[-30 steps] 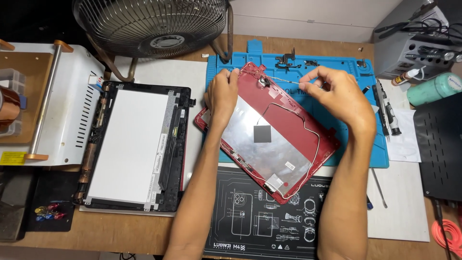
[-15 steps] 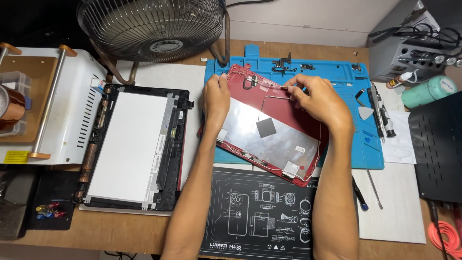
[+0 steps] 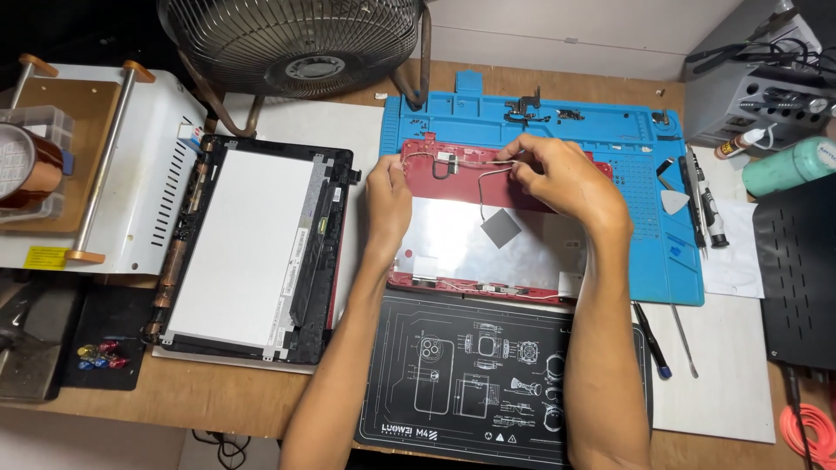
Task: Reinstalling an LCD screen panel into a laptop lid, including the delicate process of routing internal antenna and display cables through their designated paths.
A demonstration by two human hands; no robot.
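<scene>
Pinching thin cable over glossy red lid

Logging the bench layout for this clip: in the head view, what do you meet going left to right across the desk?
Brown tape roll → white machine with rollers → laptop screen panel in its black frame → left hand → red laptop lid → right hand → blue work mat → green bottle.
</scene>
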